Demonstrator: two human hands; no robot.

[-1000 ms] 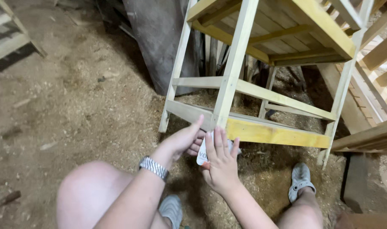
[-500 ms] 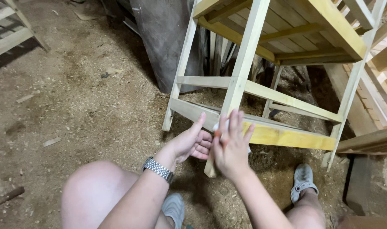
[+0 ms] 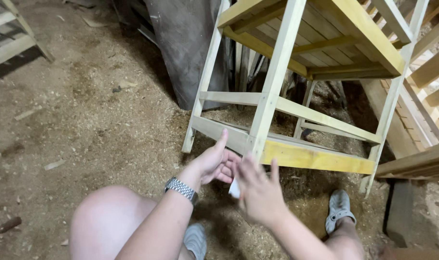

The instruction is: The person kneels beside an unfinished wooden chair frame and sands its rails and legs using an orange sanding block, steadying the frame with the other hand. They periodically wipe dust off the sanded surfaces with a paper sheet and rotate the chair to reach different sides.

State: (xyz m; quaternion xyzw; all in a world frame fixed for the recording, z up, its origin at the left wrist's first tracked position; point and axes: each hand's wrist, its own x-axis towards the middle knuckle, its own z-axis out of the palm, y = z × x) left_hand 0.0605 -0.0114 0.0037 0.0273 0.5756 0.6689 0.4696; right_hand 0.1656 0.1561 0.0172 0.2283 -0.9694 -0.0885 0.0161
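Pale wooden stool frame [image 3: 296, 96], four slender legs joined by cross rails, its lowest front rail stained yellow [image 3: 318, 158]; stands on the sawdust-strewn dirt floor [image 3: 84, 125], from centre to 2 o'clock in view, with its front leg foot near both hands. Left hand [image 3: 213, 162], with a steel link wristwatch [image 3: 181, 189], at 6 o'clock: thumb raised against the unstained lower rail, fingers curled loosely at the leg's foot. Right hand [image 3: 259, 190], just beside it: fingers spread, blurred, held over a small white scrap [image 3: 234, 188], which may be sanding paper; grip cannot be told. Step, as judged: working the leg's lower end. Next move calls for steadying the frame, palm flat to the wood. Grey clog [image 3: 338, 210] at 5 o'clock; dark sheet [image 3: 185, 53] at 12 o'clock.
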